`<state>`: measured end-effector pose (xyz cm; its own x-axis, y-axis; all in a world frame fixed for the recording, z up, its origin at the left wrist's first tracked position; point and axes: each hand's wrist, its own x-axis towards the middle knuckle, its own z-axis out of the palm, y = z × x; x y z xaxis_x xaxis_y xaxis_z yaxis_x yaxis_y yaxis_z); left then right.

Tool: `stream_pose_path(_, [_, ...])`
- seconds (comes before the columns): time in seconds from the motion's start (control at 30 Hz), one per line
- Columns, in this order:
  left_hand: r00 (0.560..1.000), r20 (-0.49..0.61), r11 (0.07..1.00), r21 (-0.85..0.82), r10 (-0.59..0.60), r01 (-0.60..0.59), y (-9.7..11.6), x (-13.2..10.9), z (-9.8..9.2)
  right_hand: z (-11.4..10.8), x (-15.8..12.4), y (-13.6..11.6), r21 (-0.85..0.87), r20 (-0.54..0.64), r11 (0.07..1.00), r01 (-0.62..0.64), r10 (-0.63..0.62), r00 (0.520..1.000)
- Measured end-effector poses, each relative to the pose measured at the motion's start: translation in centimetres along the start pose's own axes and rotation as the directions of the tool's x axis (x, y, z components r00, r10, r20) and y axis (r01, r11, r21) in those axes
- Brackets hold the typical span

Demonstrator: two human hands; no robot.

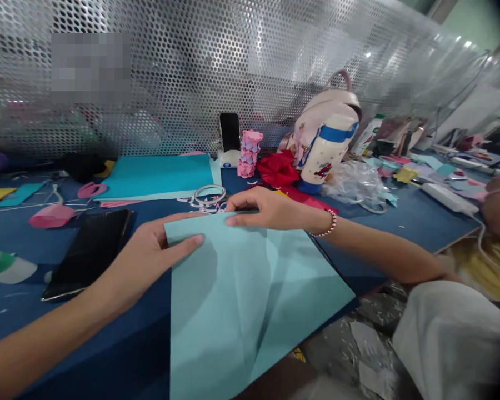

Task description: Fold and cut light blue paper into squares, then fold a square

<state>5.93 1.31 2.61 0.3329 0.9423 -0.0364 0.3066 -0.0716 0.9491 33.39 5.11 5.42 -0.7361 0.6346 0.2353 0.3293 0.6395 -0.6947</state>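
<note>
Pale-blue paper [216,294] is pinched at its top edge by the left hand [156,247] and right hand [269,210], both angled inward

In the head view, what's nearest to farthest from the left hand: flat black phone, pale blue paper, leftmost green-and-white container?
1. Pale blue paper: held by the left hand.
2. Flat black phone: to that hand's left.
3. Green-and-white container: picture's left edge.

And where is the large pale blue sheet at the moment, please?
In the head view, the sheet is at lower centre, its top edge held by the left hand and right hand.
</note>
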Motion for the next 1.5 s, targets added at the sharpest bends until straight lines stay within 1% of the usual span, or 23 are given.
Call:
stream_pose_path(0.07, [0.998,-0.019,0.989,0.131,0.068,-0.065,0.3,0.3,-1.0,0.4,0.4,0.5,0.017,0.011,1.000,-0.002,0.002,1.000])
stream_pose_path(0.13, [0.988,-0.014,0.957,0.253,0.151,-0.143,0.9,0.7,-1.7,0.8,0.8,0.7,0.029,0.020,1.000,0.003,-0.003,1.000])
stream_pose_path(0.23, [0.964,0.040,0.885,0.386,0.264,-0.258,1.9,1.7,-2.0,1.3,1.5,0.7,0.035,0.036,0.999,0.033,-0.034,0.999])
stream_pose_path(0.33, [0.951,0.123,0.832,0.461,0.285,-0.309,2.3,2.7,-1.8,1.8,2.1,0.8,0.055,0.059,0.997,0.062,-0.065,0.996])
stream_pose_path(0.47, [0.937,0.226,0.817,0.463,0.265,-0.343,1.9,3.7,-1.7,2.0,2.1,1.4,0.128,0.076,0.988,0.090,-0.101,0.992])
stream_pose_path(0.57, [0.923,0.274,0.824,0.430,0.270,-0.369,1.3,3.8,-1.5,2.2,1.9,1.8,0.164,0.080,0.982,0.088,-0.102,0.992])
stream_pose_path(0.63, [0.908,0.297,0.834,0.384,0.296,-0.397,1.0,3.6,-1.4,2.4,1.8,1.9,0.203,0.082,0.975,0.087,-0.106,0.991])
stream_pose_path(0.7, [0.894,0.299,0.839,0.338,0.334,-0.427,0.8,3.3,-1.3,2.7,1.8,1.9,0.239,0.068,0.967,0.086,-0.105,0.992])
stream_pose_path(0.8, [0.886,0.266,0.836,0.312,0.380,-0.452,0.4,2.8,-1.1,3.0,1.8,1.7,0.280,0.039,0.958,0.062,-0.076,0.996])
stream_pose_path(0.97, [0.879,0.232,0.817,0.328,0.416,-0.473,0.4,2.3,-0.9,3.5,1.8,1.5,0.357,0.014,0.934,-0.014,0.009,1.000])
stream_pose_path(1.07, [0.878,0.225,0.806,0.348,0.423,-0.478,0.4,2.4,-0.9,3.8,1.8,1.6,0.349,0.006,0.937,-0.019,0.018,1.000])
stream_pose_path(1.13, [0.892,0.229,0.808,0.379,0.391,-0.452,0.2,2.6,-1.0,3.9,1.8,1.9,0.315,0.000,0.949,-0.008,0.008,1.000])
stream_pose_path(1.27, [0.935,0.245,0.847,0.408,0.257,-0.339,0.1,3.3,-1.1,3.9,1.7,2.4,0.263,-0.017,0.965,0.007,-0.003,1.000])
stream_pose_path(1.33, [0.942,0.255,0.866,0.395,0.219,-0.308,0.1,3.6,-1.1,4.0,1.6,2.6,0.240,-0.022,0.971,0.007,-0.002,1.000])
stream_pose_path(1.5, [0.948,0.263,0.892,0.361,0.181,-0.271,0.0,3.8,-1.0,4.5,1.4,2.5,0.229,-0.049,0.973,0.000,0.011,0.999])
